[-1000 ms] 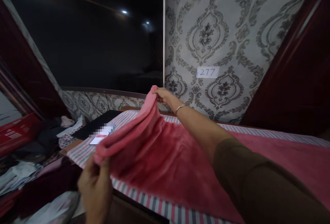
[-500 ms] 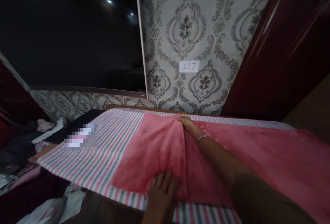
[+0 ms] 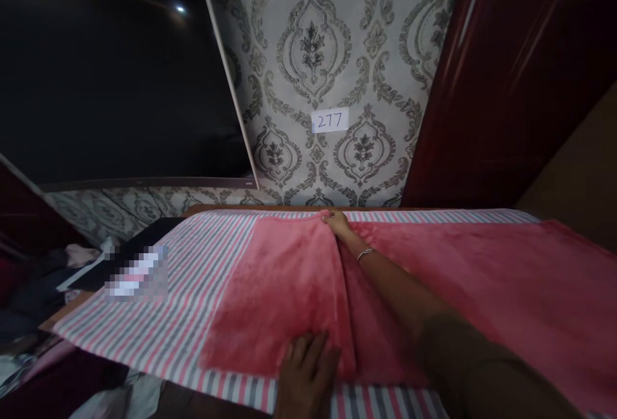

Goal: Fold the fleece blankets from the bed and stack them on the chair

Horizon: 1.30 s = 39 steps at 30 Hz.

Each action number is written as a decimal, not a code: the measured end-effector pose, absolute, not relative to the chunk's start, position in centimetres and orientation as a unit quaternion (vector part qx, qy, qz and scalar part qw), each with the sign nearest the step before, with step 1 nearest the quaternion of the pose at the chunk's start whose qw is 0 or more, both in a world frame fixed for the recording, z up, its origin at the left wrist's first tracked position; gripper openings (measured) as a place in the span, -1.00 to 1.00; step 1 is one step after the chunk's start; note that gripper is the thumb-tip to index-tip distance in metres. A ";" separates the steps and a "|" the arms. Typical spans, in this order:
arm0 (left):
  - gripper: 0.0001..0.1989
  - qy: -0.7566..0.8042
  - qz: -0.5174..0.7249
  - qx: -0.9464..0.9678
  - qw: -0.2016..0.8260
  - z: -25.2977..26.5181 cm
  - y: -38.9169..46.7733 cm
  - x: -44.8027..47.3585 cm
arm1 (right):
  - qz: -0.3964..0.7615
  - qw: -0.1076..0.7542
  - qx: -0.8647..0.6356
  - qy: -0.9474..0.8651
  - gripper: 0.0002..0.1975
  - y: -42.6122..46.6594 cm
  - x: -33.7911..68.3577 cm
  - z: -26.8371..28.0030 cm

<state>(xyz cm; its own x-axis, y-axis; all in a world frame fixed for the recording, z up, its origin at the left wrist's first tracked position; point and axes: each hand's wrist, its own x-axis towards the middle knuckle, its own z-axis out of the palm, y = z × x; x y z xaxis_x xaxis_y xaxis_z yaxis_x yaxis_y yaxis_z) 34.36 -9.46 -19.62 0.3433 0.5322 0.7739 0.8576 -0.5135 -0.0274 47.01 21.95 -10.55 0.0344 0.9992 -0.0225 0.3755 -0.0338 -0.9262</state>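
A pink plush towel (image 3: 482, 277) lies spread over a striped cloth (image 3: 178, 297), its left part folded over into a flap (image 3: 274, 284). My right hand (image 3: 338, 225), with a bracelet at the wrist, pinches the flap's far corner at the fold-over edge. Near the front of the flap, my left hand (image 3: 308, 364) rests flat on the towel with its fingers stretched out. The flap looks mostly smooth, and its right edge runs between my hands. My right forearm hides part of the towel.
A large dark screen (image 3: 116, 85) stands at the back left. Behind the table is patterned wallpaper with a paper label (image 3: 330, 120) reading 277. A dark flat object (image 3: 144, 239) and a blurred-out item (image 3: 137, 274) lie at the left. Clothes are heaped (image 3: 38, 297) beyond the table's left end.
The view has shifted, so the scene sits further left. Creases in the flap have flattened out. My right hand still pinches the far corner, and my left hand stays on the front part.
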 end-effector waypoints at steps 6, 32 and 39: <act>-0.67 -0.484 -0.366 -0.772 0.190 -18.2 -10.2 34.9 | 0.308 0.328 -0.645 -0.618 -0.78 21.1 47.5 -8.8; -0.46 -0.570 -0.241 -0.772 -0.146 -4.6 5.0 28.1 | 0.124 0.110 -0.365 -0.916 -0.31 5.0 44.2 -10.0; -0.41 -0.572 -0.024 -0.820 -0.019 -9.5 14.9 23.6 | 0.168 0.117 -0.336 -0.919 -0.31 4.4 44.6 -11.8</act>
